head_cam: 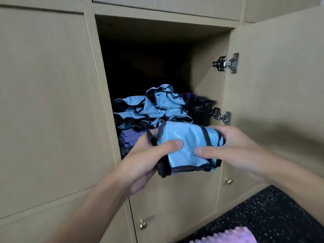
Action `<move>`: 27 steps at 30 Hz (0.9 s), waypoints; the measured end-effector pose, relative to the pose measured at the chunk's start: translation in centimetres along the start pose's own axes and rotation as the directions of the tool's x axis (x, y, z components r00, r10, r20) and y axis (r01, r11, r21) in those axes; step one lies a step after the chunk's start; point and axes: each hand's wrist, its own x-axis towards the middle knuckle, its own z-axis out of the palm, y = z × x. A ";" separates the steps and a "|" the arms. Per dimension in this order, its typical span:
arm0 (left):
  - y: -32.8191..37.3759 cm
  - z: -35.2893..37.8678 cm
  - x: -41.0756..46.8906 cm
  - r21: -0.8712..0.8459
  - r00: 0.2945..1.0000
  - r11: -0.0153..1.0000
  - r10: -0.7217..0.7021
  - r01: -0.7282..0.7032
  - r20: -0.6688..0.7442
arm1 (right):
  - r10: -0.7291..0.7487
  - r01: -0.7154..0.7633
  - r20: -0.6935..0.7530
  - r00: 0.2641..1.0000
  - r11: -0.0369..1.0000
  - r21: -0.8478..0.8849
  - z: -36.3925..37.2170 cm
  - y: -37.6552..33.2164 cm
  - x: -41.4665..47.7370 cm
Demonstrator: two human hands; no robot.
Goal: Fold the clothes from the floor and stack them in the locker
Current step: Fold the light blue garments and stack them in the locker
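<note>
A folded light-blue garment with black trim (188, 137) is held in front of the open locker (208, 72). My left hand (147, 158) grips its left edge, thumb on top. My right hand (235, 148) grips its right edge, thumb pressed on the cloth. Inside the locker lies a pile of light-blue garments (150, 107) on top of folded purple ones (128, 137). The pile's upper pieces look loosely bunched.
A black cylindrical container (201, 111) stands at the locker's right side, next to the lower hinge (221, 116). The locker door (280, 85) hangs open on the right. Closed doors with brass knobs (143, 224) are below. A pink item (233, 235) lies on the dark speckled floor (273, 213).
</note>
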 end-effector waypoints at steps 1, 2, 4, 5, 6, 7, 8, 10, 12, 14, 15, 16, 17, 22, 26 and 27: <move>0.1 -0.3 0.8 0.040 1.000 0.999 0.015 -0.015 -0.001 | -0.009 0.009 -0.019 1.000 1.000 0.020 -0.1 0.2 1.2; 0.2 -0.5 1.5 0.057 0.999 0.998 0.027 -0.026 -0.019 | -0.021 0.022 -0.041 0.999 0.999 0.035 -0.1 0.4 2.5; 0.4 -1.1 3.0 0.040 0.995 0.997 0.062 -0.060 -0.072 | -0.045 0.049 -0.071 0.996 0.997 0.052 0.0 0.6 5.1; 0.4 -1.5 3.8 0.031 0.991 0.996 0.092 -0.089 -0.095 | -0.061 0.065 -0.080 0.995 0.996 0.058 0.0 0.7 6.5; 0.6 -1.7 4.5 0.031 0.985 0.992 0.126 -0.123 -0.115 | -0.079 0.085 -0.091 0.993 0.994 0.064 0.1 0.7 7.8; 0.6 -2.1 5.3 0.042 0.975 0.986 0.168 -0.163 -0.144 | -0.096 0.104 -0.100 0.990 0.992 0.070 0.3 0.7 9.2; 0.6 -2.4 6.1 0.060 0.960 0.977 0.213 -0.206 -0.181 | -0.108 0.116 -0.106 0.989 0.990 0.077 0.5 0.7 10.5; 0.6 -3.1 7.8 0.086 0.910 0.954 0.300 -0.288 -0.285 | -0.138 0.147 -0.108 0.985 0.986 0.084 0.9 0.6 13.0; 0.7 -3.6 9.4 0.118 0.847 0.931 0.364 -0.346 -0.388 | -0.179 0.186 -0.110 0.978 0.981 0.062 1.5 0.2 15.4; 0.9 -4.0 11.0 0.200 0.789 0.907 0.421 -0.370 -0.447 | -0.229 0.235 -0.106 0.968 0.970 0.056 2.0 -0.3 17.6; 1.1 -4.1 11.6 0.249 0.764 0.892 0.451 -0.376 -0.461 | -0.254 0.260 -0.107 0.961 0.964 0.053 2.2 -0.6 18.6; 1.4 -4.3 12.2 0.303 0.733 0.873 0.486 -0.381 -0.476 | -0.273 0.280 -0.112 0.955 0.959 0.045 2.4 -0.9 19.7; 1.7 -4.5 12.8 0.365 0.697 0.848 0.525 -0.383 -0.488 | -0.287 0.294 -0.119 0.951 0.955 0.043 2.6 -1.2 20.7; 3.2 -5.7 15.2 0.597 0.558 0.716 0.679 -0.361 -0.477 | -0.317 0.335 -0.164 0.934 0.937 0.096 3.8 -2.9 25.0; 3.5 -7.6 17.5 0.658 0.485 0.702 0.690 -0.271 -0.536 | -0.316 0.333 -0.170 0.933 0.939 0.082 5.3 -3.0 28.3; 3.3 -7.9 18.0 0.655 0.483 0.716 0.675 -0.242 -0.558 | -0.324 0.334 -0.162 0.932 0.942 0.036 5.7 -2.8 29.0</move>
